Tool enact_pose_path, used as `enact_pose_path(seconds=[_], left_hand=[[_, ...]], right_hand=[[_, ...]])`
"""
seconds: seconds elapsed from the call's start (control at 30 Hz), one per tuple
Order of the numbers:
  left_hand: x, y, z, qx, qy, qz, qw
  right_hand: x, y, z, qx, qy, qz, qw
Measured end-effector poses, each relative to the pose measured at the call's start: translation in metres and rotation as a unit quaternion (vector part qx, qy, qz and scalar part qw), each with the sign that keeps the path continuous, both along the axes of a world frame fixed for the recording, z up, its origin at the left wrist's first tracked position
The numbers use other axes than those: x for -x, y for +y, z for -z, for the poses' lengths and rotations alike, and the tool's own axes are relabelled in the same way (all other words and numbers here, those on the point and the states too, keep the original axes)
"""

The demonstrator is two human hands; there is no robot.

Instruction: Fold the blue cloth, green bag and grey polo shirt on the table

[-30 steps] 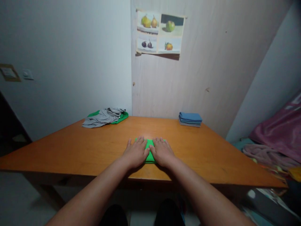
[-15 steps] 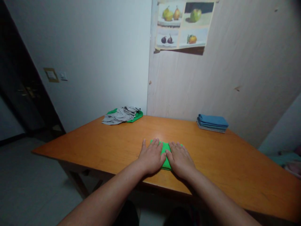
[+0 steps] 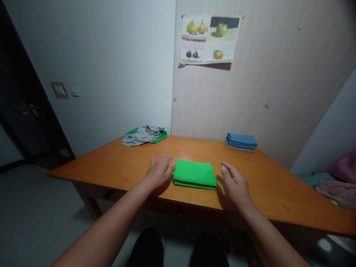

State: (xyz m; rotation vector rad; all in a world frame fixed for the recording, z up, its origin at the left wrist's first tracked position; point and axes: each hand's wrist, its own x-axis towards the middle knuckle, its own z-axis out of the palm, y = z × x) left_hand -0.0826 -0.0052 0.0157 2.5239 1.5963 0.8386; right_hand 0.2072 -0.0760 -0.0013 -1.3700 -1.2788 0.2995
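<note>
A bright green folded cloth (image 3: 195,173) lies flat as a neat rectangle near the table's front edge. Just off its left end, my left hand (image 3: 159,171) is open with the fingers stretched forward, the thumb side close to the cloth; whether they touch I cannot tell. To the right of the cloth, my right hand (image 3: 236,182) is held a little apart from it, thumb side up. Its fingers are loosely bent, and it holds nothing.
The wooden table (image 3: 267,185) stands against the wall. At its back left is a crumpled heap of grey and green fabric (image 3: 144,135). A stack of folded blue and checked cloths (image 3: 241,142) sits at the back right. Pinkish fabric (image 3: 338,191) lies beyond the right edge.
Both hands were pressed flat on the green cloth. They have come off it and moved apart, left hand to the left, right hand to the right. The view has shifted slightly.
</note>
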Motion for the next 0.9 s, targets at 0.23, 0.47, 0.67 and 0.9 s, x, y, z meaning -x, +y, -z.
enact_pose_path(seconds=[0.23,0.47,0.67,0.9], left_hand=[[-0.004,-0.018,0.005,-0.066,-0.004,0.103,0.992],[-0.013,-0.027,0.006,-0.117,0.008,0.141,0.983],[-0.033,-0.04,-0.006,-0.128,0.13,0.159,0.97],[-0.056,-0.036,-0.005,-0.116,0.227,0.137,0.957]], right_hand=[[-0.006,-0.041,0.007,0.015,0.275,-0.016,0.961],[0.019,-0.071,0.002,0.06,0.369,-0.077,0.924],[0.042,-0.084,0.011,0.109,0.352,-0.115,0.923],[0.061,-0.089,0.026,0.166,0.391,-0.147,0.894]])
